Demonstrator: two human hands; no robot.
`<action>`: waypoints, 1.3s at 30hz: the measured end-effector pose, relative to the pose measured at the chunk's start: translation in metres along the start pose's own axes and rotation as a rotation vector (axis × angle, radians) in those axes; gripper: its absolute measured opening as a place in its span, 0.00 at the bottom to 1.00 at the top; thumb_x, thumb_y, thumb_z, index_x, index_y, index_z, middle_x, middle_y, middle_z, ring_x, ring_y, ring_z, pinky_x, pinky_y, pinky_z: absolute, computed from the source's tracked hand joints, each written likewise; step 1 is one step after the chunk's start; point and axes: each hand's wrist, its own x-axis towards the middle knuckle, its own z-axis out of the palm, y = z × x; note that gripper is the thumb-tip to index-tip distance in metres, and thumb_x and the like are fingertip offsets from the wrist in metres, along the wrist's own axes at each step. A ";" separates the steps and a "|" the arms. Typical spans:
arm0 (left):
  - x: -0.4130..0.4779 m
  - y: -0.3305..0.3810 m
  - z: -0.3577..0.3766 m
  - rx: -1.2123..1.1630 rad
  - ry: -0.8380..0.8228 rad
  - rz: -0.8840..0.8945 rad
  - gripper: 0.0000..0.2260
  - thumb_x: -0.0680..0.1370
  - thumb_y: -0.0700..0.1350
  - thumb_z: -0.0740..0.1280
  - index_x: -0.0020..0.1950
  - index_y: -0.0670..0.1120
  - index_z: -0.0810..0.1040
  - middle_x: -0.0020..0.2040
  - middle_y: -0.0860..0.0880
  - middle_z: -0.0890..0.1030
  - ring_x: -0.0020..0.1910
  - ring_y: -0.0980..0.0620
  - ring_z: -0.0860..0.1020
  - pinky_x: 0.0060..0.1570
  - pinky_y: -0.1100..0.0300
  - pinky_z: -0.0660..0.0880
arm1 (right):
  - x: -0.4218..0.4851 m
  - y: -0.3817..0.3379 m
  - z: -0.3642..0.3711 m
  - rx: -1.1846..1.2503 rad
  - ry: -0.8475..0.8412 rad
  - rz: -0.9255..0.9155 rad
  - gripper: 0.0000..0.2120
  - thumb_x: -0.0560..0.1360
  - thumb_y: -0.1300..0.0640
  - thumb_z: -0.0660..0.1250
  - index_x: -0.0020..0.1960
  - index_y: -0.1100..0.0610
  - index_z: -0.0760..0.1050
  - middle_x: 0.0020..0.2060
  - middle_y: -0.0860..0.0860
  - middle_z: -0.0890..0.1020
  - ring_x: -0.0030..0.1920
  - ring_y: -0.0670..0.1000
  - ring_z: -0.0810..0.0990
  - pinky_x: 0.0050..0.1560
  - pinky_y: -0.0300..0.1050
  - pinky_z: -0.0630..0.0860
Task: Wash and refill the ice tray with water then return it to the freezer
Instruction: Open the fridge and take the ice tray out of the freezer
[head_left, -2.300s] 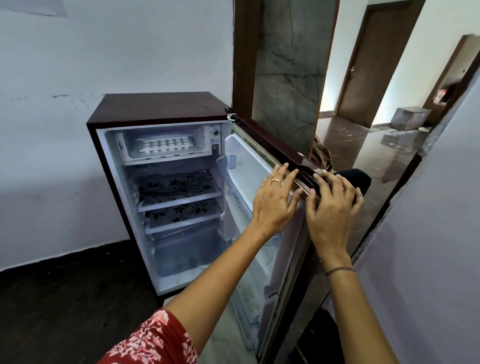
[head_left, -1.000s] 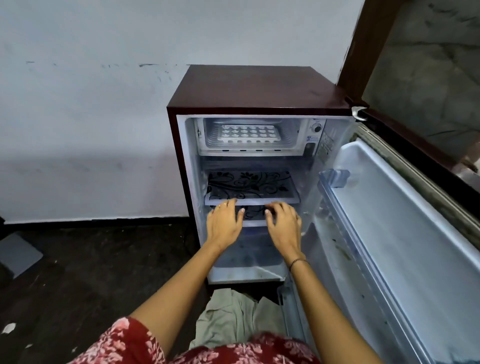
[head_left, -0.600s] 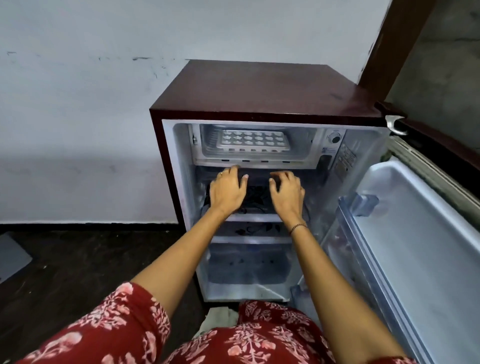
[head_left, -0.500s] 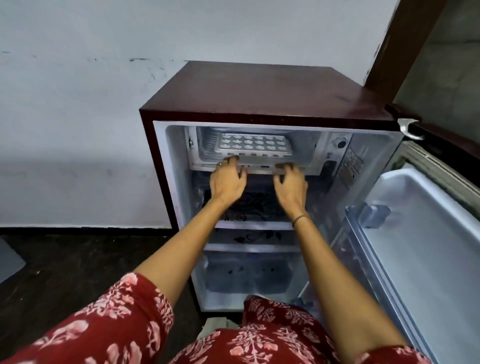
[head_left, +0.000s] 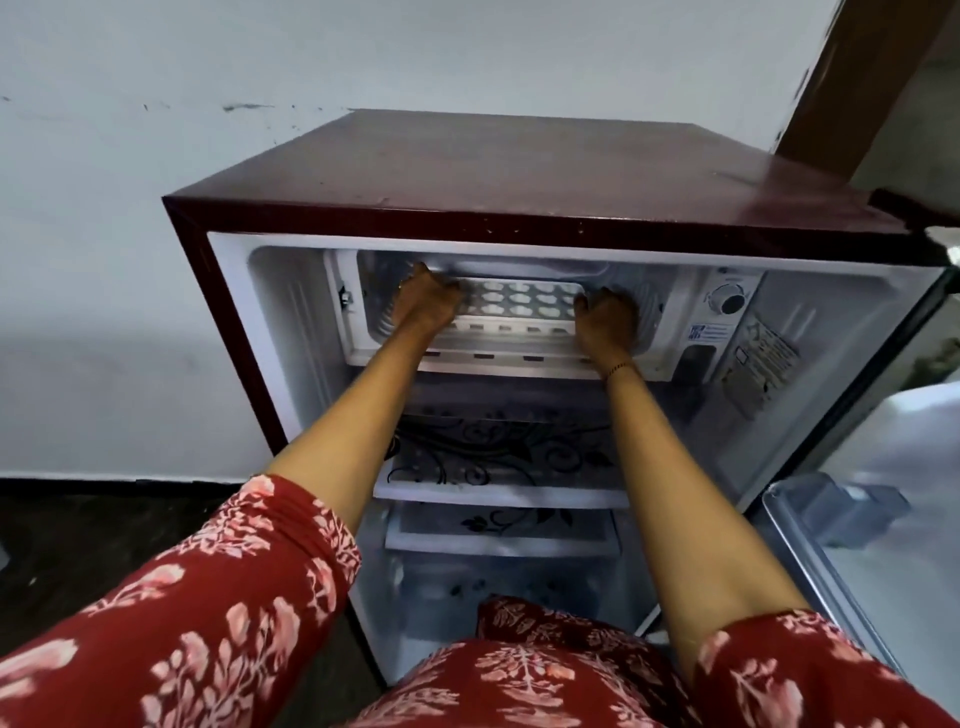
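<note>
A white ice tray (head_left: 522, 304) with rows of round cells lies flat inside the freezer compartment (head_left: 498, 358) at the top of a small maroon fridge (head_left: 519, 171). Both my arms reach into that compartment. My left hand (head_left: 426, 306) grips the tray's left end and my right hand (head_left: 605, 319) grips its right end. My fingertips are hidden behind the tray's ends. The tray's contents cannot be made out.
The fridge door (head_left: 883, 519) hangs open on the right with a clear door bin (head_left: 852, 512). Two floral-patterned shelves (head_left: 498, 457) sit under the freezer. A thermostat dial (head_left: 730, 300) is right of my right hand. White wall behind, dark floor at left.
Both hands left the door's top edge, passed the shelves and rose into the freezer compartment, closing on the tray's two ends. My view has come closer to the fridge.
</note>
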 end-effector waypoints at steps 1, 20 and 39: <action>0.002 -0.001 0.001 0.004 -0.022 -0.006 0.29 0.78 0.54 0.63 0.72 0.38 0.60 0.68 0.38 0.72 0.67 0.39 0.70 0.62 0.52 0.67 | 0.002 0.000 0.001 0.015 -0.007 0.014 0.21 0.81 0.53 0.55 0.63 0.69 0.73 0.60 0.64 0.77 0.62 0.61 0.73 0.61 0.45 0.65; -0.051 0.002 -0.029 -0.049 0.035 -0.089 0.14 0.75 0.44 0.62 0.59 0.43 0.73 0.57 0.41 0.79 0.57 0.39 0.76 0.51 0.52 0.72 | -0.044 -0.012 -0.051 0.326 -0.073 0.214 0.19 0.77 0.59 0.64 0.66 0.64 0.71 0.66 0.58 0.74 0.66 0.55 0.72 0.59 0.36 0.65; -0.210 -0.034 -0.097 -0.325 -0.008 -0.232 0.23 0.69 0.46 0.73 0.62 0.48 0.71 0.57 0.45 0.78 0.48 0.45 0.80 0.50 0.50 0.78 | -0.209 -0.022 -0.122 0.439 0.094 0.342 0.18 0.74 0.61 0.69 0.63 0.63 0.75 0.58 0.57 0.80 0.59 0.55 0.78 0.62 0.48 0.73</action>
